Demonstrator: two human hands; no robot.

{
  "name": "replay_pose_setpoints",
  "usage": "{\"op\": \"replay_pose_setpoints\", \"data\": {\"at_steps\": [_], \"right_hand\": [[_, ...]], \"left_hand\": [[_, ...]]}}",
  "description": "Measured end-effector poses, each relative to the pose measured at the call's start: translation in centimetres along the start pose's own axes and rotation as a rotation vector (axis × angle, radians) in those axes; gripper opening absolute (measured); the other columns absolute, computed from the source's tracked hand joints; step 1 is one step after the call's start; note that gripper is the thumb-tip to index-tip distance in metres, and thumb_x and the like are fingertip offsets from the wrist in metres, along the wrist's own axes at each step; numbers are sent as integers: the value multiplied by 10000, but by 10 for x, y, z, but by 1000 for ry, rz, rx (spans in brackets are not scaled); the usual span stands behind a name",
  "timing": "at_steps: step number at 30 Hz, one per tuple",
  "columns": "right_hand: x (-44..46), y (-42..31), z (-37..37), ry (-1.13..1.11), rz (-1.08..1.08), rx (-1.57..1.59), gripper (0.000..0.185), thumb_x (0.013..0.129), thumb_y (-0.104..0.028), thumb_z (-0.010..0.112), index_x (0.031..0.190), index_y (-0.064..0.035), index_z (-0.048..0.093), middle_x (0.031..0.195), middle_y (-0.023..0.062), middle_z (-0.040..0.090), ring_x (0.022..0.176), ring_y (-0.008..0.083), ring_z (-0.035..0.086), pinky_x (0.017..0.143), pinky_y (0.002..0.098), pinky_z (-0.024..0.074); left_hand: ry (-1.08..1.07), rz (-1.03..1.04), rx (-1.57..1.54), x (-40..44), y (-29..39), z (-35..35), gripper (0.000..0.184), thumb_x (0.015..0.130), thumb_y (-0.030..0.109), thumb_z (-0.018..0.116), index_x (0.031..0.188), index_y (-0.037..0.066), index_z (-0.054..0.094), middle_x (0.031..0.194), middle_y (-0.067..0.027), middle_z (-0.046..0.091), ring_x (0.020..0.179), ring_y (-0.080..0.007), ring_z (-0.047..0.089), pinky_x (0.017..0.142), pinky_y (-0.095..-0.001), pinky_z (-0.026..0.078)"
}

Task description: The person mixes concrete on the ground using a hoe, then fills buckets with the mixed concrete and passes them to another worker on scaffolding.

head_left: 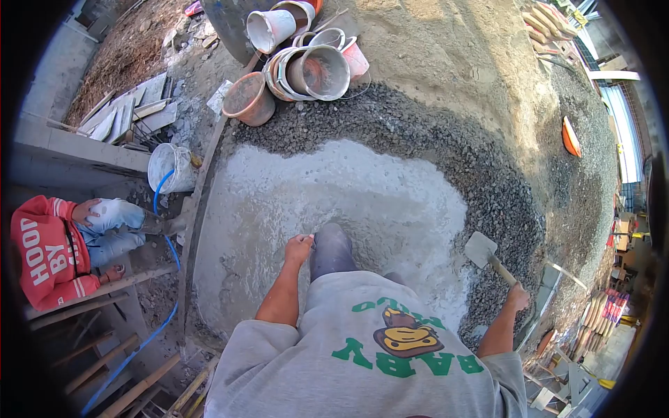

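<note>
My right hand (517, 297) is closed around the wooden handle of a shovel (481, 249). The shovel's pale, mortar-coated blade is over dark gravel (512, 202), at the right edge of the wet grey concrete mix (334, 177). My left hand (300, 247) is closed close beside my raised knee, above the mix. Whatever it may hold is too small or hidden to make out. My legs are mostly hidden under my shirt, with one knee showing over the mix.
Stacked buckets (319, 72) stand beyond the gravel, near a sand heap (446, 49). At left a person in a red hoodie (52, 254) sits near a white bucket (171, 168) and a blue hose (172, 254). Wooden poles (115, 345) lie lower left.
</note>
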State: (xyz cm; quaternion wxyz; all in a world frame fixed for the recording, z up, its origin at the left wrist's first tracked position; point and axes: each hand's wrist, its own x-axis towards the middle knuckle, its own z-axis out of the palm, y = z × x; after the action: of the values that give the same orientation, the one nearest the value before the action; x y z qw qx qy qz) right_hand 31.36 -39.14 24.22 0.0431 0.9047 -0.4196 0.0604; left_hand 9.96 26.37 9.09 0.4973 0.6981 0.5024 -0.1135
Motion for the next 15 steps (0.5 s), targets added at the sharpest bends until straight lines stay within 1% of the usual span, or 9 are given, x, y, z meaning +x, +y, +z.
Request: {"op": "replay_pose_setpoints", "data": {"at_steps": [1, 4, 5, 7, 10, 12, 13, 14, 15], "right_hand": [[-12, -14, -5, 55, 4, -30, 664, 753, -477, 624, 1107, 80, 549, 1115, 249, 575, 1077, 403, 542, 878, 529, 442], [-21, -30, 36, 285, -287, -237, 678, 732, -474, 652, 1129, 62, 528, 1156, 233, 541, 1122, 429, 488, 891, 528, 435], [-23, -48, 39, 172, -286, -225, 664, 727, -458, 661, 1119, 65, 540, 1143, 243, 552, 1109, 425, 503, 895, 514, 438], [-51, -107, 33, -53, -277, -193, 636, 718, -425, 679, 1100, 70, 562, 1118, 263, 572, 1082, 416, 534, 905, 486, 444], [-76, -188, 3, -364, -420, 66, 580, 721, -380, 681, 1059, 83, 595, 1054, 276, 613, 1017, 403, 583, 889, 431, 455], [-72, -232, -7, -402, -525, 264, 551, 728, -360, 675, 1040, 89, 607, 1019, 279, 629, 990, 398, 601, 875, 407, 458], [-80, -259, -22, -425, -582, 362, 537, 731, -349, 672, 1031, 92, 614, 1002, 280, 638, 977, 396, 610, 868, 396, 459], [-83, -285, -42, -420, -614, 299, 502, 758, -326, 658, 1054, 76, 611, 976, 229, 657, 925, 350, 623, 834, 390, 466], [-79, -307, -49, -458, -633, 387, 479, 768, -314, 653, 1050, 71, 611, 940, 204, 656, 867, 319, 624, 782, 382, 476]], "left_hand": [[13, -8, -14, 12, -3, -6, 394, 815, 398, 619, 935, 30, 690, 813, -139, 674, 782, -242, 634, 728, -363, 475], [57, -55, -59, 33, -15, -27, 402, 813, 408, 619, 958, 40, 690, 870, -163, 678, 848, -277, 639, 769, -381, 472], [70, -73, -70, 36, -17, -35, 403, 812, 412, 618, 957, 42, 691, 880, -165, 678, 857, -282, 640, 774, -385, 472], [84, -107, -96, 46, -20, -52, 407, 810, 420, 616, 953, 47, 692, 897, -167, 680, 873, -291, 642, 783, -390, 472], [94, -153, -154, 51, -39, -69, 410, 808, 430, 613, 948, 53, 694, 917, -168, 681, 890, -307, 640, 796, -395, 472], [112, -184, -209, 57, -51, -73, 408, 806, 432, 613, 943, 56, 694, 928, -169, 680, 901, -319, 637, 805, -399, 471], [106, -200, -173, 56, -43, -80, 410, 806, 435, 609, 942, 57, 695, 935, -170, 679, 911, -323, 635, 812, -399, 470], [101, -221, -135, 51, -39, -87, 413, 807, 438, 606, 942, 58, 695, 942, -172, 679, 922, -328, 634, 818, -400, 470], [96, -249, -95, 44, -36, -93, 416, 807, 441, 603, 942, 58, 695, 950, -173, 678, 932, -332, 632, 825, -401, 470]]}}
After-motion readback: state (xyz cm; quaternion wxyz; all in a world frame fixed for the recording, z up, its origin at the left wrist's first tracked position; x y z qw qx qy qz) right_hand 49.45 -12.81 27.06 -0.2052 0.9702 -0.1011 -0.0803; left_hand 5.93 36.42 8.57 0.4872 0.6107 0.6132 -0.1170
